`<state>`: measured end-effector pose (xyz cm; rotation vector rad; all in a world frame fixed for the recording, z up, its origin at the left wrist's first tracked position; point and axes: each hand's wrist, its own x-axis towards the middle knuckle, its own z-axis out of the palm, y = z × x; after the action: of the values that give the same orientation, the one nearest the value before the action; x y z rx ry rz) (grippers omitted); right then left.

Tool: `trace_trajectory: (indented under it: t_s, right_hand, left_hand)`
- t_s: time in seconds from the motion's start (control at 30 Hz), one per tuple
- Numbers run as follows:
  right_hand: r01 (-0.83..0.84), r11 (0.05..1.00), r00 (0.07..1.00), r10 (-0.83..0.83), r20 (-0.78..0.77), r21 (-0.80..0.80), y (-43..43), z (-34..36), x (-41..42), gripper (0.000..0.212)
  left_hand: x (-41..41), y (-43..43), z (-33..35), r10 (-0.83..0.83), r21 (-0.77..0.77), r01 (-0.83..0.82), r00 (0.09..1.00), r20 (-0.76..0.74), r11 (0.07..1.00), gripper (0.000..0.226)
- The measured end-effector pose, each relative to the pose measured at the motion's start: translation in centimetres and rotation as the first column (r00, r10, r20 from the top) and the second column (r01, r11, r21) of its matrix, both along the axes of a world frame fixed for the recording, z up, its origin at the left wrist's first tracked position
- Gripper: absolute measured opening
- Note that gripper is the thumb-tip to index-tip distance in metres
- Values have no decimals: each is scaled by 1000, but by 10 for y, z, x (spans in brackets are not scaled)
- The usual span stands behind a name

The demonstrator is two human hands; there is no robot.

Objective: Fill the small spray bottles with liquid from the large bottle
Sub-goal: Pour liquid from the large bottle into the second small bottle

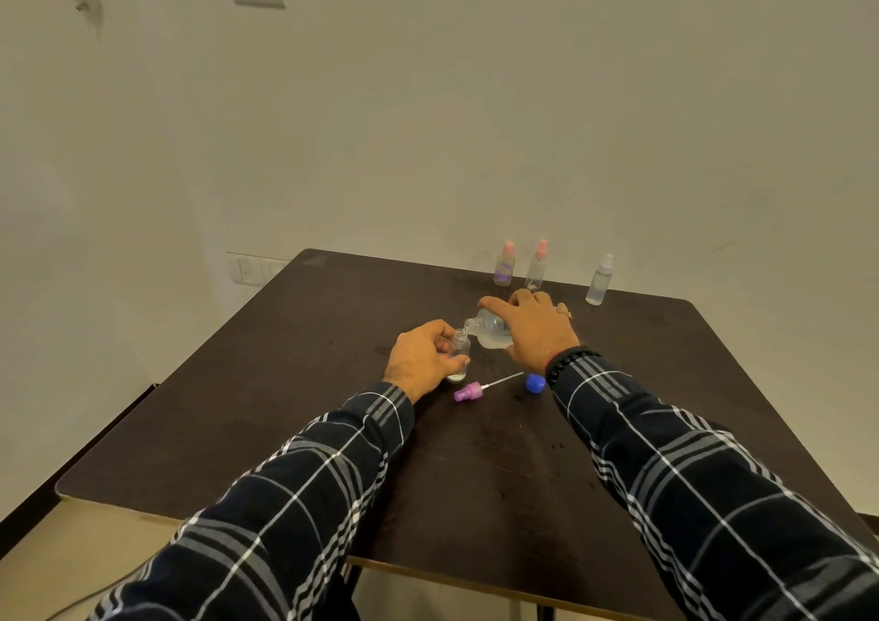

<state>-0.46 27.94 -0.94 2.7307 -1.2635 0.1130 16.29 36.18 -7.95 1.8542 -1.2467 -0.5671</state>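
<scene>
Left hand [421, 358] is wrapped round the small spray bottle [459, 351], fingers curled on its body. The bottle stands upright on the table [285, 406] with its neck uncapped. Right hand [532, 325] is clamped over the large bottle [492, 330], which is tipped on its side, mouth at the small bottle's open neck. I see clear liquid pooled in the large bottle's lower side; I cannot tell whether a stream is running.

Just nearer me than the left-hand grip, the purple pump head [468, 392] lies flat, its dip tube pointing toward the blue cap [535, 383] beside the right wrist.

Beyond the right hand stand a labelled pink-capped bottle [504, 266], a clear pink-capped bottle [536, 266] and, farther right, a white-capped bottle [600, 280].
</scene>
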Motion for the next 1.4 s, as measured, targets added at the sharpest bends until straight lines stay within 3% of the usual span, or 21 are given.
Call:
trace_trajectory:
  t_s: [1.4]
  right_hand:
    - [8, 1000, 1000, -9, -30, -12, 1, 4, 2, 80]
  left_hand:
    - [-2, 3, 5, 10, 15, -10, 999, 38, 1000, 40]
